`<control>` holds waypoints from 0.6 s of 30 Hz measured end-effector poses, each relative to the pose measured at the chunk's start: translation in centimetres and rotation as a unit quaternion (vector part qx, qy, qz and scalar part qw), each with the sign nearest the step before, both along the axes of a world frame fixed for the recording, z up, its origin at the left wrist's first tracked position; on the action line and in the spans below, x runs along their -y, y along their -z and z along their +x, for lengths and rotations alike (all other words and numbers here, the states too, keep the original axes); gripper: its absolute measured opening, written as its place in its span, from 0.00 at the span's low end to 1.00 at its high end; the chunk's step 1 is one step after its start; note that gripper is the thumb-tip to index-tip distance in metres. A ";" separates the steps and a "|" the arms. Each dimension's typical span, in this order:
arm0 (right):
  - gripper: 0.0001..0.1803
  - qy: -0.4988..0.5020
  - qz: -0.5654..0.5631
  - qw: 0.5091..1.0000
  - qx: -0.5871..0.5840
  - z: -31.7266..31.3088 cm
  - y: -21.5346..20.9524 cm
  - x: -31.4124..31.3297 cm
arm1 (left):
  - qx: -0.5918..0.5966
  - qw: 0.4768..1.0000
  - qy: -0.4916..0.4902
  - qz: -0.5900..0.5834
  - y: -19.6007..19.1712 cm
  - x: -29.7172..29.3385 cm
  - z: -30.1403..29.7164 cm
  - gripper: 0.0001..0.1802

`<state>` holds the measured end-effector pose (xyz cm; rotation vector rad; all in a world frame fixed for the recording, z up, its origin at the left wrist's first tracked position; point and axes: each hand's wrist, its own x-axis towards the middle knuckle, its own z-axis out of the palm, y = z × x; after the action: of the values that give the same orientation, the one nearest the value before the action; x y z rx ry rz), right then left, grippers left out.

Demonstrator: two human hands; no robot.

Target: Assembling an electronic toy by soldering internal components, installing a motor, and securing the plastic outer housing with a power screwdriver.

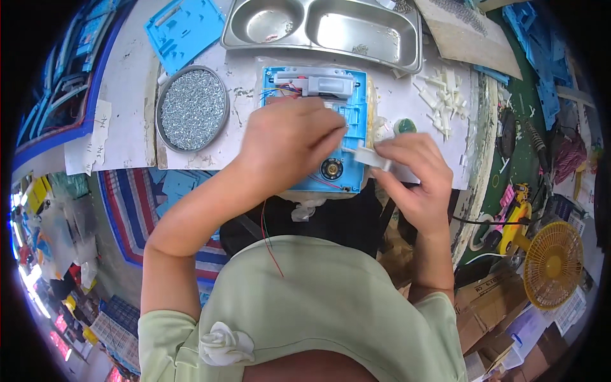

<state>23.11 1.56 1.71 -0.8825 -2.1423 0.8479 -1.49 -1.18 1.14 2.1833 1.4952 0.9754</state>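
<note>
A blue plastic casing (361,114) lies on the worktable in front of me. It carries a grey box-shaped module (328,86) with thin coloured wires at its far end and a round black speaker-like part (331,169) at its near end. My left hand (289,137) reaches across the casing with its fingers pinched together; what they hold, if anything, is hidden. At the casing's right edge, my right hand (417,175) grips a small white plastic part (366,156) between thumb and fingers, its thin stem pointing left over the casing.
A round dish (157,121) of small silvery screws stands on the left. Behind the casing is a compartmented metal tray (305,43). Loose white plastic parts (440,99) and a small green roll (405,126) lie to the right. Another blue panel (181,32) rests at the far left.
</note>
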 end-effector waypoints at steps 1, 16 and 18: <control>0.18 -0.003 0.049 0.998 0.036 -0.4 -0.2 -0.3 | 0.101 0.994 -0.005 -0.039 -0.1 0.7 -0.6 0.09; 0.16 -0.121 0.106 0.977 0.142 -2.9 -2.2 -3.0 | 0.186 0.978 -0.060 -0.068 1.5 2.1 -0.6 0.06; 0.19 -0.137 0.099 0.975 0.146 -3.1 -2.0 -3.3 | 0.190 0.977 -0.061 -0.068 1.6 2.2 -0.7 0.06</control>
<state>20.01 4.87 3.72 -0.6506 -2.5978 0.6477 -2.22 -3.34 -0.42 1.7079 1.4714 1.2119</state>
